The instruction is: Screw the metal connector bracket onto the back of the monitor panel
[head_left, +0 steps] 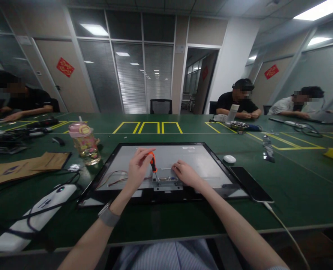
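Observation:
My left hand [138, 167] has its fingers and thumb closed round the top of an orange-and-black screwdriver [153, 165]. The screwdriver stands nearly upright, its tip down at the left side of a small metal bracket [168, 185] with connector ports. My right hand [186, 173] rests at the bracket's right side, its fingers curled together; whatever they pinch is hidden. Beneath both hands lies a flat display panel [129, 153], grey-backed with a black frame. Thin brown wires [117, 182] run across it to the left of the bracket.
On the left are a pink-lidded bottle [84, 144], a brown paper envelope [28, 167] and a white device [38, 215] wrapped in black cable. A phone [251, 183] with a cable and a white earbud case [229, 159] lie to the right. Other people sit across the green table [155, 221].

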Demonstrator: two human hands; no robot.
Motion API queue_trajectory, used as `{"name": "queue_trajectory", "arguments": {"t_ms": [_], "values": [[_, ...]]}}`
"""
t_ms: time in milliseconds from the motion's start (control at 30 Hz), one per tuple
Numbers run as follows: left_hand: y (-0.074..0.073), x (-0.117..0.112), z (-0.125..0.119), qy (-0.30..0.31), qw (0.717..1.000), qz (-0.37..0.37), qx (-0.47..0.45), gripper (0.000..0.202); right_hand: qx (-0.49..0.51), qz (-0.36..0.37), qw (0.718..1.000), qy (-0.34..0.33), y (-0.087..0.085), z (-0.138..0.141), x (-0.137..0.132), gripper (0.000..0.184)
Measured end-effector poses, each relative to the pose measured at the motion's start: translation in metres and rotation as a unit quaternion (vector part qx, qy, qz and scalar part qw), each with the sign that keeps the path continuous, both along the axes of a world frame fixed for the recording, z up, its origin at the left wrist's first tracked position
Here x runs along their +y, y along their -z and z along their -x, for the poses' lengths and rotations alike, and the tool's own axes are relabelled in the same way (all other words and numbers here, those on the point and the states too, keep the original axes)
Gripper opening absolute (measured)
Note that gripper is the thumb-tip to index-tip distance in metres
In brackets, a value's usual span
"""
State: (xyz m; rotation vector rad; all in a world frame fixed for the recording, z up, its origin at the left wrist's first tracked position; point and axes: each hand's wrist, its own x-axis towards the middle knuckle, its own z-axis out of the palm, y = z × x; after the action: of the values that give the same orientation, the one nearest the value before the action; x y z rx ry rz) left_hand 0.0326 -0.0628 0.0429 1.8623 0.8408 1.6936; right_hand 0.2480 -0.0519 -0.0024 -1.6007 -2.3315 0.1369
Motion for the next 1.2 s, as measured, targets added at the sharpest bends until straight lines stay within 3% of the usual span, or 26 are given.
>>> {"name": "queue_trajectory", "arguments": {"t_ms": [333, 533, 700, 900, 1200], "values": [[-0.0014, -0.0021, -0.0002, 0.048, 0.998, 0.029, -0.031, 0.028, -0.004, 0.002, 1.0, 0.002, -0.0014, 0.0002, -0.0006, 0.032], [0.0006, -0.0025, 0.0009, 0.026, 0.998, 0.043, -0.043, 0.029, -0.01, -0.004, 1.0, 0.002, -0.0004, 0.0011, -0.0015, 0.033], [0.0042, 0.0005, 0.0015, -0.016, 1.0, -0.002, -0.027, 0.02, -0.013, -0.003, 1.0, 0.003, -0.001, 0.0014, -0.002, 0.031], [0.0067, 0.0042, 0.0014, -0.019, 0.999, -0.024, -0.045, 0.014, -0.015, 0.003, 1.0, 0.005, -0.0018, 0.0015, -0.0025, 0.031], [0.0012, -0.0005, 0.0015, -0.022, 1.0, -0.008, -0.006, 0.02, -0.015, 0.001, 1.0, 0.002, -0.0003, 0.0004, -0.0014, 0.031]]}}
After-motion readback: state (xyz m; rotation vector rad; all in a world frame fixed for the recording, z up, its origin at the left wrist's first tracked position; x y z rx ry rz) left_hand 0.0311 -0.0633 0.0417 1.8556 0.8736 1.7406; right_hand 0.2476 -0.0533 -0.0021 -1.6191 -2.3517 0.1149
